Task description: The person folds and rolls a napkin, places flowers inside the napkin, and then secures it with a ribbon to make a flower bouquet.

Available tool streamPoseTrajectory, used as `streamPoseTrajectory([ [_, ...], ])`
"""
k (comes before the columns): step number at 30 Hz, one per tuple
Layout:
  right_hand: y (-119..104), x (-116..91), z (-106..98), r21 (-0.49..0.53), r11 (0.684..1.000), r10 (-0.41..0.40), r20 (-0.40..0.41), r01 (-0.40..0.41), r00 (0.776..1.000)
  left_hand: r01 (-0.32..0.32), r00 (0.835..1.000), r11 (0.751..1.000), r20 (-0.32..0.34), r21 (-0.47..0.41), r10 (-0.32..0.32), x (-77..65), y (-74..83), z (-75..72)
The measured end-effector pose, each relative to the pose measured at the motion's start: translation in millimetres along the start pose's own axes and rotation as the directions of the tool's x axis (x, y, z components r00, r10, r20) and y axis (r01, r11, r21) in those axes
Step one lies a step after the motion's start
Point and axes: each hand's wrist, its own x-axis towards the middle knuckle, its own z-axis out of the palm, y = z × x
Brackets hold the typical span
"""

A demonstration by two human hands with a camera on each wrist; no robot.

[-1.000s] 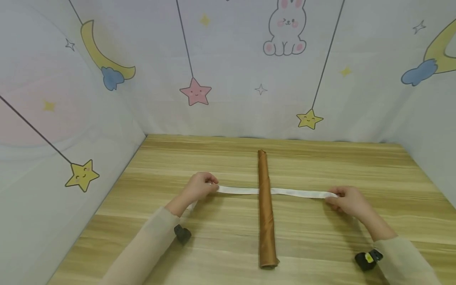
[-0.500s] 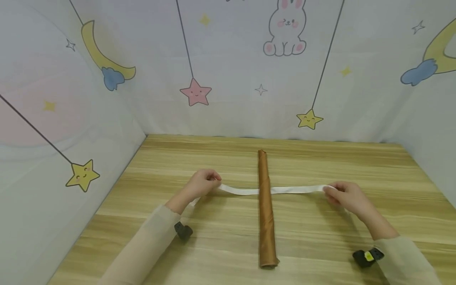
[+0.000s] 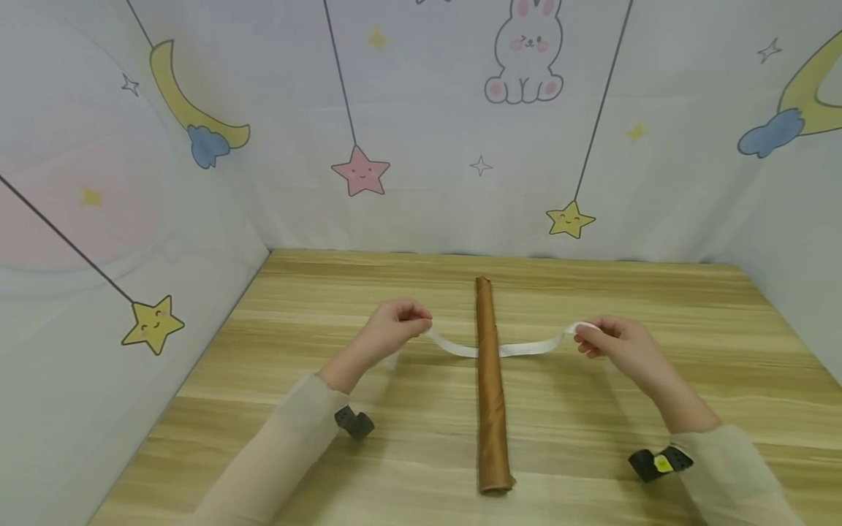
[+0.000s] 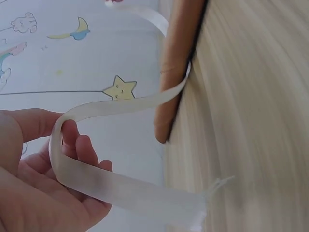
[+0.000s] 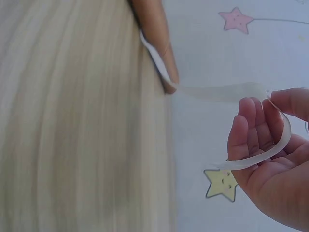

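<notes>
A roll of shiny brown fabric (image 3: 492, 394) lies lengthwise on the table, pointing away from me. Beneath its middle passes a white ribbon (image 3: 533, 347), both ends coming up off the table. My left hand (image 3: 391, 329) pinches the ribbon between thumb and forefinger to the left of the roll. In the left wrist view the loose tail (image 4: 140, 191) runs across the palm to a frayed end. On the other side my right hand (image 3: 621, 347) pinches the ribbon the same way, its tail (image 5: 256, 159) curving over the palm in the right wrist view.
The wood-grain table (image 3: 316, 467) meets a white printed cloth backdrop (image 3: 427, 219) at its far edge, with cloth walls at left and right too. A black wrist camera (image 3: 355, 422) is strapped at the left sleeve, another black camera (image 3: 658, 463) at the right.
Both hands have risen and moved inward toward the roll. The ribbon, earlier stretched nearly flat across the table, now curves upward on each side. The brown roll stays in place.
</notes>
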Motion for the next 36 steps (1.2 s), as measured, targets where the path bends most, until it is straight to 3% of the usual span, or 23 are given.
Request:
streamPoseTrajectory([
  [11,-32,13,18,0.079,0.996,-0.034,0.027,0.032,0.999,-0.056,0.998,0.998,0.030,-0.029,0.056,4.5,23.7,18.8],
  [23,-49,24,35,0.149,0.986,-0.086,0.051,0.078,0.995,-0.086,0.993,0.995,0.079,-0.050,0.090,12.3,39.3,33.6],
  [36,-66,32,53,0.190,0.975,-0.129,0.077,0.113,0.989,-0.100,0.989,0.987,0.093,-0.125,0.112,20.5,42.8,53.3],
])
